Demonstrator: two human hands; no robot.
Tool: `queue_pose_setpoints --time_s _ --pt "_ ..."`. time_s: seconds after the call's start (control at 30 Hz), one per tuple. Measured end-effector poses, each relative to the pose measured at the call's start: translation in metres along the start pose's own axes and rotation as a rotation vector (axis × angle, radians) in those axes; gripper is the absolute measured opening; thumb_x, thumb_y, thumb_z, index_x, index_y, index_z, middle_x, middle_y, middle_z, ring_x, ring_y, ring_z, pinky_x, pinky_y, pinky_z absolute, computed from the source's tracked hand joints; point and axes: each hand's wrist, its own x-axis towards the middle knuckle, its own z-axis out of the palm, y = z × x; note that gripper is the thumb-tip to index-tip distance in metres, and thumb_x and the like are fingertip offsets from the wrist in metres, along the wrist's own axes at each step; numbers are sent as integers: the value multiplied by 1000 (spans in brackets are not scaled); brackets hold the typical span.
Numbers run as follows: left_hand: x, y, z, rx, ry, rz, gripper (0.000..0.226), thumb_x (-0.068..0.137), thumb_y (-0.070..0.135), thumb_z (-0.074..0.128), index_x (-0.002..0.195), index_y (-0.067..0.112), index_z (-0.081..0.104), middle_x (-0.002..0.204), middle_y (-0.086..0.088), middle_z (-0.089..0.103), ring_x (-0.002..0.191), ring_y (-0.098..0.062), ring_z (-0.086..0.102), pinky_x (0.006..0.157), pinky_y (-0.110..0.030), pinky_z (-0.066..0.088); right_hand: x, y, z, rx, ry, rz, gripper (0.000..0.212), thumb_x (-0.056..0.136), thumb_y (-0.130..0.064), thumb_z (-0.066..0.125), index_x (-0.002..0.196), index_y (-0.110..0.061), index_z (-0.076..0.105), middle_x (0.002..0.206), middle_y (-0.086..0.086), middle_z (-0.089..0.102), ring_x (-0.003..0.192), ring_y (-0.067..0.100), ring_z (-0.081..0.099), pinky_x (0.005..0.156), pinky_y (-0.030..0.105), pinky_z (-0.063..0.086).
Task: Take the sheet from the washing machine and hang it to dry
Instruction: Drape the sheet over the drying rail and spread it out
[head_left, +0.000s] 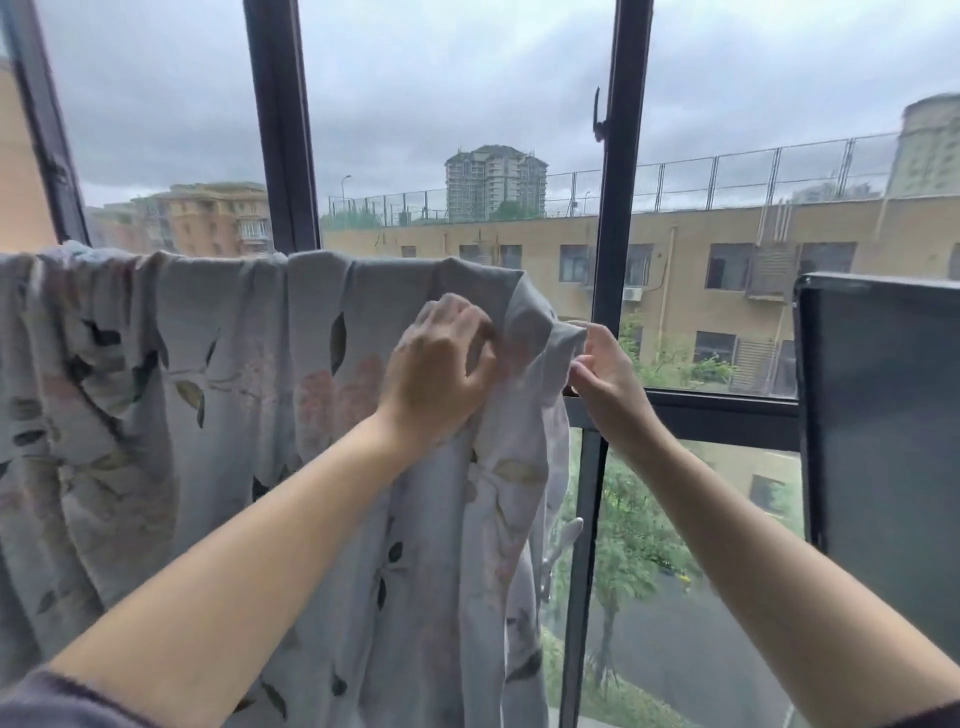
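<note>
While the sheet (218, 364) hangs draped over a support hidden under its top fold, in front of the window, both grips are on its right end. Left grip (441, 358): fingers curled into the fabric just below the top fold, bunching it, so it's holding cloth. Right grip (605, 364): fingertips pinch the sheet's right-hand edge, near the left grip, with a short span of cloth between them.

Sheet is pale grey-blue with a leaf and pink flower print, wrinkled, and runs out of the bottom of view. Dark window frame (618, 208) upright just right of it, handle (598, 117) on the upright. Dark flat panel (883, 441) at far right, apart from the sheet. Outside: yellow building (701, 228), trees, road below, overcast sky. Small pale object (563, 535) beside the sheet's lower right edge, can't tell what it is.
</note>
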Motion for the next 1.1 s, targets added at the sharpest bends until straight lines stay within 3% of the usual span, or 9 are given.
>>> queue_pose_setpoints --time_s 0.1,0.2,0.3,0.47,0.6,0.7,0.8,0.93,1.1 --pt "33 -14 0 141 -35 9 36 81 14 50 117 17 52 126 -4 47 117 -23 42 99 -45 32 0 -2 -2 -126 -25 -140 46 83 -20 70 124 -30 51 114 -6 60 100 11 61 84 33 54" --pt "62 -23 4 196 -203 -28 43 85 19 44 127 20 46 135 -4 44 128 -24 38 111 -54 18 3 -10 -1 -278 49 -316 19 79 -27 66 97 -28 61 99 -11 57 83 4 57 76 35 54" --pt "70 -25 11 223 -217 -72 23 87 23 41 106 16 53 116 -6 53 114 -26 46 105 -50 24 3 -22 -9 -258 44 -352 17 76 -33 60 92 -27 59 97 -9 59 86 4 58 80 38 54" --pt "69 -22 20 267 -110 -43 22 84 29 37 93 14 51 105 -8 55 100 -27 48 90 -42 26 -3 -43 -18 -5 -411 -132 33 81 -22 65 112 -28 59 93 20 58 85 21 58 81 34 49" --pt "68 -28 20 294 -84 -1 17 85 26 41 91 13 50 102 -10 55 98 -28 49 87 -42 27 8 -66 -46 -7 -478 -28 17 80 -12 70 87 -27 68 77 -1 59 75 11 56 74 24 48" --pt "67 -29 20 293 -66 -13 14 87 25 42 91 13 49 100 -9 54 98 -28 49 88 -43 27 15 -66 -58 -393 -298 -137 34 81 1 67 97 -30 67 71 -8 58 71 13 59 70 22 53" --pt "66 -26 18 291 -61 -21 14 87 25 42 92 13 49 99 -8 54 97 -27 48 89 -43 27 18 -57 -64 -632 136 -383 34 79 8 61 84 -25 67 75 -13 59 65 -1 54 62 12 48" --pt "63 -21 18 269 -54 33 18 85 27 43 94 14 50 99 -6 54 95 -26 49 88 -41 28 21 -53 -71 -357 465 -403 38 78 15 51 76 -21 59 77 -11 57 69 -7 53 64 10 48" --pt "62 -24 15 261 -56 28 17 85 29 43 94 16 49 97 -3 53 93 -24 48 87 -39 28 20 -43 -58 -41 369 -88 45 75 23 39 63 -19 48 64 -3 44 56 3 38 49 11 34"
